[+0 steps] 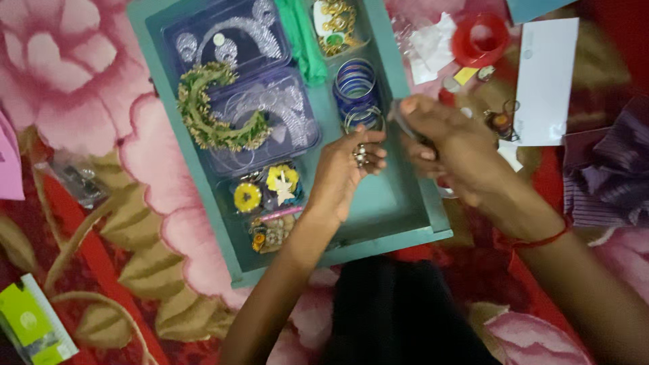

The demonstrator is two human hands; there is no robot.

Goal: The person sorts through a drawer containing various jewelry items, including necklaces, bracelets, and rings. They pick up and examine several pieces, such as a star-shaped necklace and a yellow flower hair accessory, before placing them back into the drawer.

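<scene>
Fingertips of the left hand [345, 169] pinch a small silvery trinket [361, 155], possibly a ring, held just above the teal tray [392, 203]. Beside it the right hand [449, 145] is curled shut around a thin object that is too blurred to identify; a red thread bracelet [541, 240] circles that wrist. Directly beyond the left fingertips stands 1 stack of blue bangles [356, 91], with a few silvery ones at its near end. Further into the tray lie 2 clear plastic boxes [233, 34] of silver jewellery, 1 behind the other, and 1 green-and-gold crescent hair ornament [213, 111] rests across them. Nearer the person sit 2 yellow flower pieces [263, 189] and a small gold ornament below them. At the tray's far end are 1 green cloth [304, 40] and 1 packet of gold jewellery [336, 26]. Outside the tray, on the pink floral bedspread [61, 74], are 1 red ring-shaped lid [481, 39], 1 white envelope [546, 81] and 1 green-and-white box [34, 328].
</scene>
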